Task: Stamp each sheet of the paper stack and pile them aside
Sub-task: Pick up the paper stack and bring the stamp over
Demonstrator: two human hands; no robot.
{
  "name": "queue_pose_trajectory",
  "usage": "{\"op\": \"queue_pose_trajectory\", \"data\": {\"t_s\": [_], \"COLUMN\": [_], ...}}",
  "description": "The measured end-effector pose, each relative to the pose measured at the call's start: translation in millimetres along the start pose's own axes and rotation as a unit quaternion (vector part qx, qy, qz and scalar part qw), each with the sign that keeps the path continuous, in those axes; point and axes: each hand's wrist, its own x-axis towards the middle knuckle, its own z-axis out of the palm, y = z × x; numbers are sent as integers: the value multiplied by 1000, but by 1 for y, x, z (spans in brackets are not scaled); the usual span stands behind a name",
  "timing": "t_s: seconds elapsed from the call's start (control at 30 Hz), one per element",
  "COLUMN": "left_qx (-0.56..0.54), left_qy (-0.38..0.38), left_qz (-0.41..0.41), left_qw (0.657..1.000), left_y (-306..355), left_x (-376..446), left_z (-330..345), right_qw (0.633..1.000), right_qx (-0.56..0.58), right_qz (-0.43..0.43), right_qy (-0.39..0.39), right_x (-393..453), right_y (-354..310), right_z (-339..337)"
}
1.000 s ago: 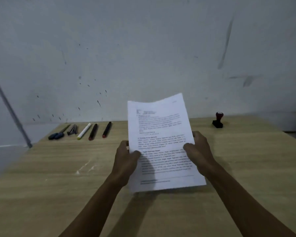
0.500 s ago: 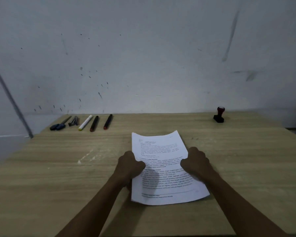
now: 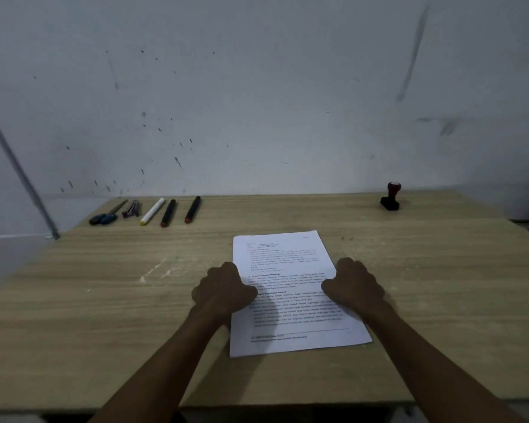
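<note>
A stack of printed white paper (image 3: 290,264) lies flat on the wooden table (image 3: 104,300), slightly rotated, in front of me. My left hand (image 3: 223,288) grips its left edge with curled fingers. At the right edge, my right hand (image 3: 353,285) holds the stack the same way, thumb on top of the sheet. A stamp (image 3: 390,197) with a red knob and black base stands upright at the table's far right, well away from both hands.
Along the far left edge lie blue-handled scissors (image 3: 107,214), a small dark tool (image 3: 131,209), a white marker (image 3: 152,211) and two black markers (image 3: 180,211). A grey wall rises behind the table. A metal pole (image 3: 19,172) leans at the left.
The paper stack came down from upright in the air to lying flat on the table. Both hands lowered with it and still hold its side edges.
</note>
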Motion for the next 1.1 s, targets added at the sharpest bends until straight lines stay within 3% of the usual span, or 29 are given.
{"op": "queue_pose_trajectory", "data": {"t_s": [0.4,1.1], "left_qx": [-56,-26], "left_qy": [-19,-70], "left_qz": [9,1], "left_qw": [998,997], "left_y": [9,15], "left_x": [13,16], "left_z": [-7,-11], "right_qw": [999,999], "right_qx": [11,31], "right_qz": [-34,-38], "right_qy": [9,2], "right_x": [6,10], "right_y": [11,16], "right_z": [7,5]}}
